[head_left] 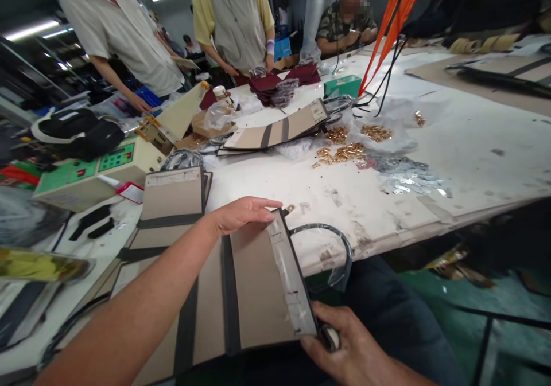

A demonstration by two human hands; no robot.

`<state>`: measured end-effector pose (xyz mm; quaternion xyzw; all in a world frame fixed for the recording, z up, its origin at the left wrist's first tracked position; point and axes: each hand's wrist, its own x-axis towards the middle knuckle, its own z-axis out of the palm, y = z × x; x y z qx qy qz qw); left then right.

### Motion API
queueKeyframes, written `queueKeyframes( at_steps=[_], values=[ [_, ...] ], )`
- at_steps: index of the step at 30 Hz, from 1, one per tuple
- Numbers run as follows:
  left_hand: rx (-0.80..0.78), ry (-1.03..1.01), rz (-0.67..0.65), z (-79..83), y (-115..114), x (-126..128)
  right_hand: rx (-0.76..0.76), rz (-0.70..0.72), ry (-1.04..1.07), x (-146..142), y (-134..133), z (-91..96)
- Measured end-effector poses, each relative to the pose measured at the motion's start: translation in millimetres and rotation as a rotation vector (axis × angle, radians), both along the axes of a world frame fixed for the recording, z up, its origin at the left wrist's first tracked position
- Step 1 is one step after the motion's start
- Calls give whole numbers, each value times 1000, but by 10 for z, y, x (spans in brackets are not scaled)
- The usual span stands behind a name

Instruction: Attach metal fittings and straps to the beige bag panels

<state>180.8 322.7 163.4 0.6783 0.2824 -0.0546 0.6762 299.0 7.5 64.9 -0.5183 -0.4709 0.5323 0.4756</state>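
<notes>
A flat, unfolded bag panel (258, 288) of tan board with dark strips lies tilted in front of me. Along its right end runs a pale strip with small marks. A dark loop handle (346, 248), apparently wrapped in clear plastic, sticks out past that end. My left hand (247, 214) holds the panel's upper corner, fingers along the edge. At the lower corner, my right hand (344, 340) grips the panel between thumb and fingers, beside a dark, rounded handle end. A small gold-coloured metal piece (290, 208) shows by the upper corner.
Similar panels (172, 194) lie to the left and another panel (279, 128) further back. Gold-coloured fittings (346, 152) and flat silver metal pieces (408, 176) are spread on the white table (473, 145). A green-topped machine (99, 168) stands left. Several people are across the table.
</notes>
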Motion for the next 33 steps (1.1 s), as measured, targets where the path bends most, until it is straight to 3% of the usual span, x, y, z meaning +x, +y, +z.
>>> queueKeyframes(
  at_steps=[4, 11, 18, 23, 25, 28, 33],
  values=[
    [-63, -65, 89, -249, -233, 111, -93, 49, -11, 91, -174, -49],
    [73, -13, 192, -692, -482, 332, -219, 68, -20, 201, -358, -106],
    [290, -52, 266, -802, -673, 347, -215, 86, 2, 255, -373, -5],
    [464, -77, 329, -849, -775, 297, -95, -113, -447, 529, -463, 100],
    [493, -89, 342, -869, -791, 278, 68, -176, -641, 633, -351, 228],
    [540, -106, 365, -876, -812, 260, 260, -136, -931, 683, 53, 424],
    [713, -119, 417, -819, -890, 196, 156, 68, -1333, 572, 727, 450]
  ],
)
